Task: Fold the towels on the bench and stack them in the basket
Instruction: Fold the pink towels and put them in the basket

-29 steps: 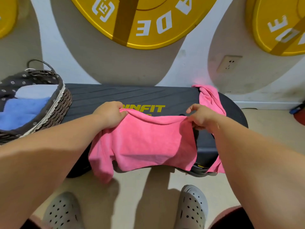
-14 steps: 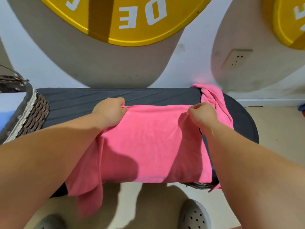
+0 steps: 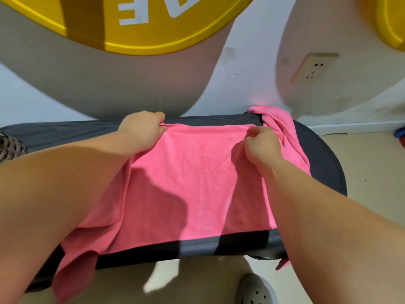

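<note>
**Both hands pinching the far edge of a pink towel on the worktop**

The left hand (image 3: 142,128) is curling its fingers round the far left corner of the towel (image 3: 192,183) and holding it down near the back edge of the dark worktop (image 3: 324,167). The right hand (image 3: 260,145) is pinching the far right corner between thumb and bent fingers, slightly nearer the person than the left hand. Both hands are clamped on the cloth, and its far edge is running almost straight between them.

From the hands the towel is lying flat across the worktop toward the person, stopping just short of the near edge. Under the left forearm, extra cloth is bunching and hanging over the near edge toward the floor (image 3: 372,172).

Just beyond and to the right of the right hand, a bunched towel (image 3: 282,128), also pink, is lying across the worktop, touching the flat towel's right side. A small pink tip is hanging below the near edge under the right forearm.

Well to the left of the left hand, a sliver of the woven basket (image 3: 8,148) is showing at the frame's edge; its contents are out of view.

Beyond the hands, a yellow disc (image 3: 140,29) and a socket (image 3: 313,68) are sitting on the wall. Below the right forearm, a grey shoe (image 3: 256,290) is standing on the floor.
</note>
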